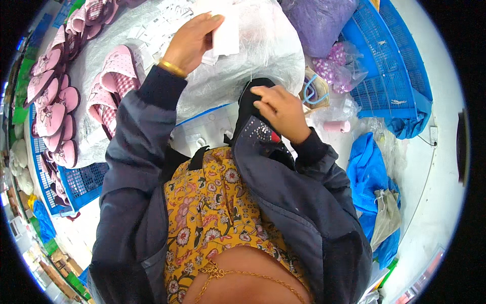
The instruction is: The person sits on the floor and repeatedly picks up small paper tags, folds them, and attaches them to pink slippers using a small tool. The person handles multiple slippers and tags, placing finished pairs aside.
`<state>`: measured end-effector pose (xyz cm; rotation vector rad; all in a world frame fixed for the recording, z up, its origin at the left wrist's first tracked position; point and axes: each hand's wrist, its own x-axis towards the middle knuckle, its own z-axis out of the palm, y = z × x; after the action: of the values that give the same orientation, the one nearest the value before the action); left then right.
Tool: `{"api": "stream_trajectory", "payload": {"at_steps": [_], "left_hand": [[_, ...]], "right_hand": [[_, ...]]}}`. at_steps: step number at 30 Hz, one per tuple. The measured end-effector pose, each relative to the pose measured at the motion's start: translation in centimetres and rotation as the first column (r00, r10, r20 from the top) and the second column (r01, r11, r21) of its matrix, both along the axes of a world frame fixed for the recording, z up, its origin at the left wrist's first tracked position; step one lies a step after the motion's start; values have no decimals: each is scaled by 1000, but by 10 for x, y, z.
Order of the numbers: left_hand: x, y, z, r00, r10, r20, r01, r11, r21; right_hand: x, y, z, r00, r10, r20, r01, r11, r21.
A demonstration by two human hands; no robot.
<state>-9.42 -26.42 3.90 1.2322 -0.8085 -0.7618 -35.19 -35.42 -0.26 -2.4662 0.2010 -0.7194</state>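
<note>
My left hand (190, 43), with a gold bangle at its wrist, grips a white card (226, 33) at its edge, thumb on top, over the plastic-covered work surface (212, 93). My right hand (284, 112) is bent with its fingers curled in over a black cloth-like thing (259, 87) at the surface's near edge. A thin pale line rises from there; what the fingertips pinch, if anything, is too small to make out. Left of my left hand lie a pink dotted slipper (117, 63) and a second pink slipper (101, 104), both with checked insides.
A blue basket (83, 183) at the left is heaped with pink slippers (50, 116). At the right are a purple bag (319, 25), a clear bag of purple things (340, 66), a pink roll (336, 126), blue baskets (379, 55) and blue sheeting (365, 169). White papers (169, 23) lie on the plastic.
</note>
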Motion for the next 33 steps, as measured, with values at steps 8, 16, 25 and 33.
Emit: {"api": "stream_trajectory", "payload": {"at_steps": [8,16,25,33], "left_hand": [[-29,-77,-20,986,-151,75,144,986,82],[-28,-88,-48,849,-73,523,-96,953,288],[-29,-90,-57,862,-10,507,-133,960,245],[-65,-37,-6,921,123,370,-155,986,58]], "right_hand": [[24,4,-52,999,29,-33,-35,982,-185],[-4,17,-1,983,76,165,-76,997,-5],[-20,32,48,972,120,201,-212,815,539],[-21,20,48,974,-157,165,3,733,680]]}}
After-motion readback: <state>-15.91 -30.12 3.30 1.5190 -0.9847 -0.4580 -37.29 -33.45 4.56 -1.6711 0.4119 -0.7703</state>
